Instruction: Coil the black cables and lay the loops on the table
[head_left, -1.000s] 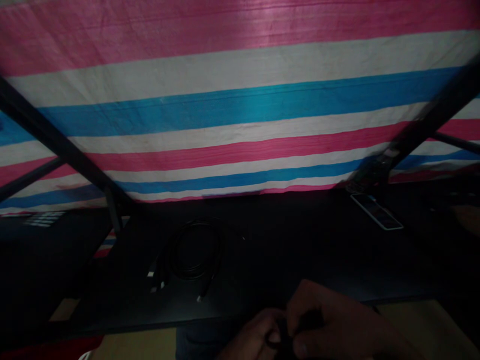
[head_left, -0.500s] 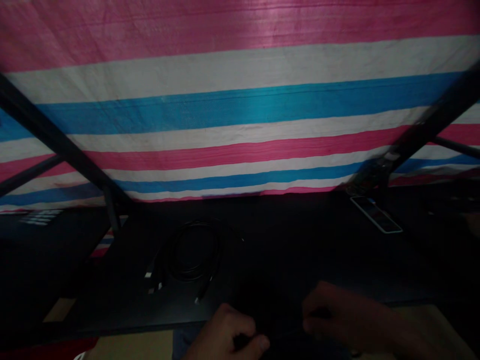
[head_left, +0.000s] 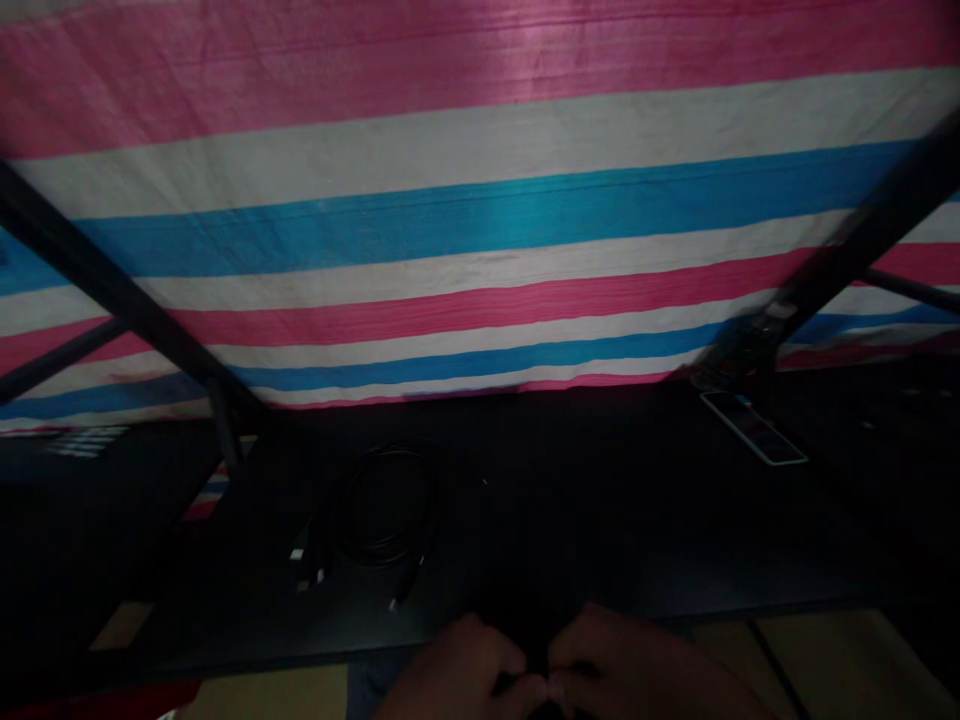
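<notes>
My left hand (head_left: 469, 668) and my right hand (head_left: 611, 665) meet at the table's front edge, thumbs nearly touching. The fingers of both are curled closed in a pinch. Whatever lies between them is too dark to make out. To the left of my hands, a coiled black cable (head_left: 341, 520) rests on the black table (head_left: 600, 500). Its light metal plug ends (head_left: 298, 553) point toward the front left.
A phone (head_left: 754, 428) lies at the back right, beside a clear plastic item (head_left: 724, 355) near a dark frame post (head_left: 862, 250). Behind hangs a striped sheet (head_left: 480, 215). Tan cardboard (head_left: 270, 693) shows below the table edge. A thin dark strand (head_left: 776, 668) crosses tan material at right.
My right hand has moved left and down to meet my left hand. My left hand has shifted slightly right. The coiled cable stays where it was.
</notes>
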